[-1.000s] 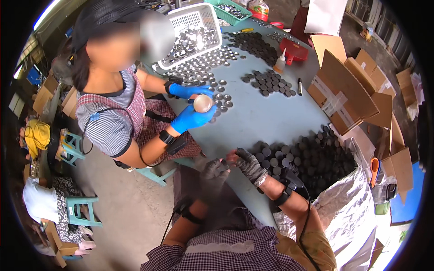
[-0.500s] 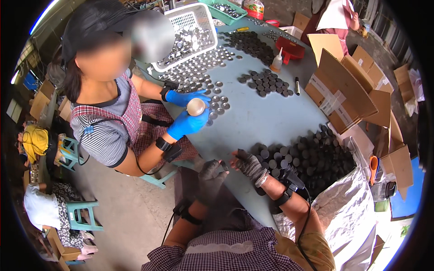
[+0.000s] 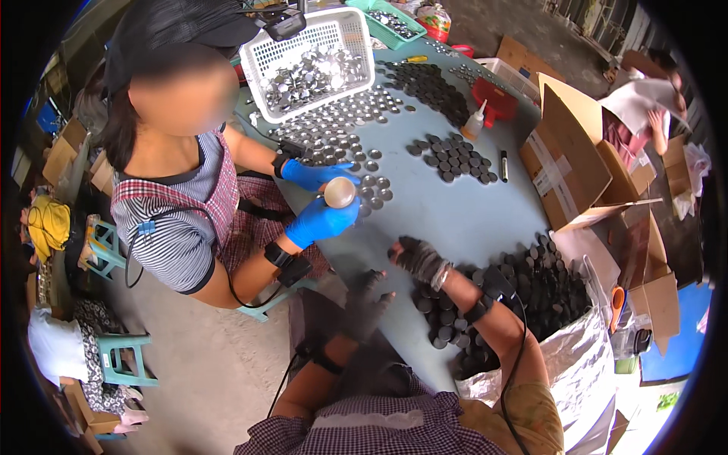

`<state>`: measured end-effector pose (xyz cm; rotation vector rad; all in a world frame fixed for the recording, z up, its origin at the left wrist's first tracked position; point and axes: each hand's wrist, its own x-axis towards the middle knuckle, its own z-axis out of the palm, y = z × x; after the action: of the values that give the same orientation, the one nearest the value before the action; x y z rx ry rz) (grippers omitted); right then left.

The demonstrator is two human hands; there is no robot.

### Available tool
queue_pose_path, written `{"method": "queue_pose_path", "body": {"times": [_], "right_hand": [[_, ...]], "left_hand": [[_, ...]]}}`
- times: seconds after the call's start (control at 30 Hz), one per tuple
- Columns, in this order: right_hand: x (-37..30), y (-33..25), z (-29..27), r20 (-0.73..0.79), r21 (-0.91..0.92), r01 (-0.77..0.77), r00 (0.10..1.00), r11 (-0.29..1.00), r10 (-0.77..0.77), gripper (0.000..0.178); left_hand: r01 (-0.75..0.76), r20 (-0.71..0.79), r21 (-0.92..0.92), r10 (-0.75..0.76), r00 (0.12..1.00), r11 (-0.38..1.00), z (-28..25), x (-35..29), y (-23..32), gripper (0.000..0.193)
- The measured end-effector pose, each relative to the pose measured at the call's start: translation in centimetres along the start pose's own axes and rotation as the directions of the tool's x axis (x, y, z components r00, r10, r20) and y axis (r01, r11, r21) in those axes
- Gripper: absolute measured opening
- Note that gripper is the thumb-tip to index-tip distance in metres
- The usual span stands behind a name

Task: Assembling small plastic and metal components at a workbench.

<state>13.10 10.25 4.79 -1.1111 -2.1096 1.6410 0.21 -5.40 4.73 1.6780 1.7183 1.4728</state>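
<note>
Right across the middle of the view is a big blue-grey table (image 3: 485, 205), edges bowed by the fisheye, and it beats everything else for size. Next up is the co-worker (image 3: 174, 243) on the left side of it, in a striped top and checked apron. Over on the right, some opened cardboard boxes (image 3: 563, 171) stand with flaps up near the table's edge. Below them a crumpled silvery sheet (image 3: 580, 341) sits right beside the main heap of black discs (image 3: 538, 288), which is piled on the near right part of the table. At the far left there's a white basket (image 3: 262, 87) loaded with shiny pieces, and a spread of silver cups (image 3: 345, 114) lies just in front of it. Two flatter patches of black discs (image 3: 455, 157) lie farther back, with a red dustpan (image 3: 497, 102) near them.

Now the hands: the right hand (image 3: 419, 259) wears a fingerless grey glove and is just left of the heap, fingers a bit bent; can't tell if anything's pinched in there. The left hand (image 3: 364, 299) is blurry at the near table edge, thumb and fingers spread apart.

Smaller stuff: the co-worker's blue gloves hold a round pale-topped piece (image 3: 339, 192), a squeeze bottle (image 3: 474, 125) stands near the dustpan, and a slim marker (image 3: 504, 165) lies right of the discs.
</note>
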Motion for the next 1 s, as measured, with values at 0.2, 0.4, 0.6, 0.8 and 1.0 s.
{"method": "queue_pose_path", "body": {"times": [0.2, 0.4, 0.6, 0.8, 1.0], "right_hand": [[9.1, -0.2, -4.9, -0.411, -0.532, 0.01, 0.871, 0.847, -0.268, 0.031], [12.6, -1.5, -5.6, -0.226, -0.809, 0.018, 0.914, 0.588, -0.338, 0.026], [12.2, -3.0, -6.0, -0.205, -0.797, -0.094, 0.971, 0.597, -0.121, 0.022], [9.4, 0.7, -11.5, -0.339, -0.893, -0.306, 0.939, 0.329, -0.048, 0.018], [2.2, 1.0, -12.4, -0.519, -0.798, -0.389, 0.833, 0.461, -0.195, 0.035]], "left_hand": [[-0.258, 0.067, 0.162, 0.251, 0.966, 0.952, -0.5, 0.7, 1.9, 0.019], [-0.242, 0.027, 0.103, 0.24, 0.97, 0.965, 0.1, 0.4, 1.0, 0.019], [-0.216, 0.053, 0.145, 0.21, 0.976, 0.966, 0.3, 0.1, -0.8, 0.028], [-0.193, 0.166, -0.001, 0.19, 0.968, 0.981, 0.7, 0.6, -0.2, 0.027], [-0.172, 0.32, 0.077, 0.139, 0.937, 0.982, 3.0, -1.5, 1.6, 0.04]]}}
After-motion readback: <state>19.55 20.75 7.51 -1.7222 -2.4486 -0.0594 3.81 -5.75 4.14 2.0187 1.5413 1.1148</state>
